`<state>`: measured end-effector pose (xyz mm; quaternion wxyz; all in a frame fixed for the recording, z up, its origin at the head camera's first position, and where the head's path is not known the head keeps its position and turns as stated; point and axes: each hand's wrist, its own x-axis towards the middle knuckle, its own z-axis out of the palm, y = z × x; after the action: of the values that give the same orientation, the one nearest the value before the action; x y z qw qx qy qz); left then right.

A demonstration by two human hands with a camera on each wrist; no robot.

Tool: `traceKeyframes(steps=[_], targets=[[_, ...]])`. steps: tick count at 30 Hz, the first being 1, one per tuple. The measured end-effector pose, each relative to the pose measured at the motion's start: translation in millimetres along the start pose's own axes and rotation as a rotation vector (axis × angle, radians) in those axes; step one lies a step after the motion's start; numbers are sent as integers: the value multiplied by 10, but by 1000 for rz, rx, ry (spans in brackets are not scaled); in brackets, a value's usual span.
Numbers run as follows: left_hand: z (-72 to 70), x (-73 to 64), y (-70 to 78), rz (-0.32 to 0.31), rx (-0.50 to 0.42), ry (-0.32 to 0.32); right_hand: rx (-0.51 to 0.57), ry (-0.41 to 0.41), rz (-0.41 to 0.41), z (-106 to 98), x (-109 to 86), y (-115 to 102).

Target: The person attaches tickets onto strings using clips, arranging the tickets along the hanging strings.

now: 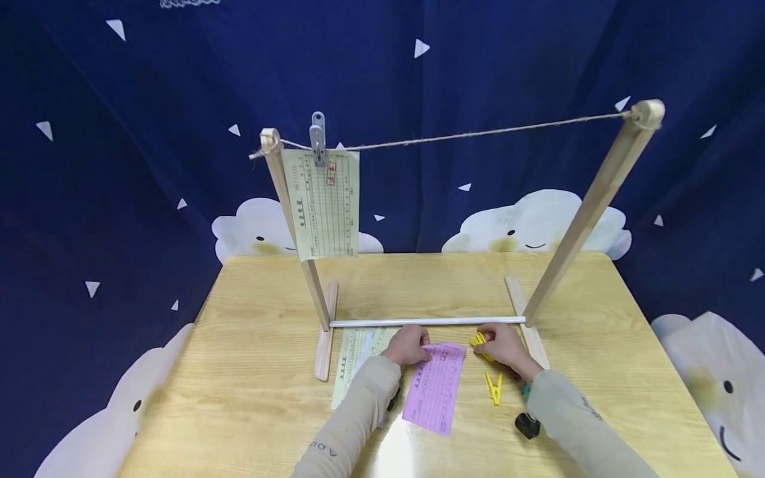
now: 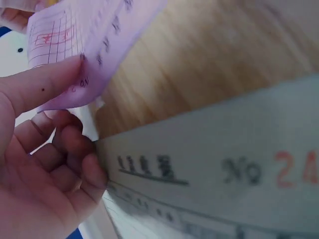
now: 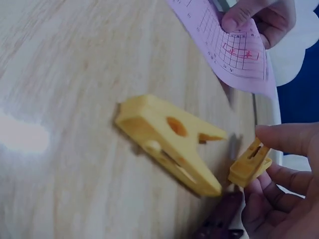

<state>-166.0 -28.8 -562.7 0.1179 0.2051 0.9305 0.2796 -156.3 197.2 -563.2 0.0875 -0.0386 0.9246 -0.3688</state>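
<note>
- Pinched a corner of a pink slip (image 1: 436, 392) in the left hand (image 1: 408, 345), thumb on the printed face, other fingers curled underneath.
- Held this slip between the two hands, on the near side of a white bar (image 1: 427, 322); could not tell of any contact between its lower end and the wooden table (image 1: 251, 345).
- Gripped a small yellow clip (image 3: 248, 167) between thumb and fingers of the right hand (image 1: 503, 346), nearly closed around it, near the slip's far right corner.
- Had a second yellow clip (image 1: 494, 388) lying on the table, just nearer than the right hand.
- Had pale green slips (image 1: 348, 365) lying on the table, partly covered by the left sleeve (image 1: 358, 405).
- Saw another pale green slip (image 1: 329, 212) hanging from a twine (image 1: 466, 135) by a grey clip (image 1: 318, 139), beside the left post (image 1: 281, 176).
- Saw a black object (image 1: 527, 425) beside the right sleeve (image 1: 574, 418), too small to identify.
</note>
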Motion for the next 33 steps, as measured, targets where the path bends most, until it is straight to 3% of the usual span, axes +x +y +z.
traceKeyframes(steps=[7,15,25,33], targets=[[-65,-9,60,62,-107,11,61,-7,67,-105,-23,11],[-136,-36,158,46,-234,-13,63,-6,69,-156,-47,29],[-223,-65,216,88,-263,22,114,-25,94,-271,-117,-37],[-314,-136,271,95,-350,30,176,-37,92,-364,-155,-59]])
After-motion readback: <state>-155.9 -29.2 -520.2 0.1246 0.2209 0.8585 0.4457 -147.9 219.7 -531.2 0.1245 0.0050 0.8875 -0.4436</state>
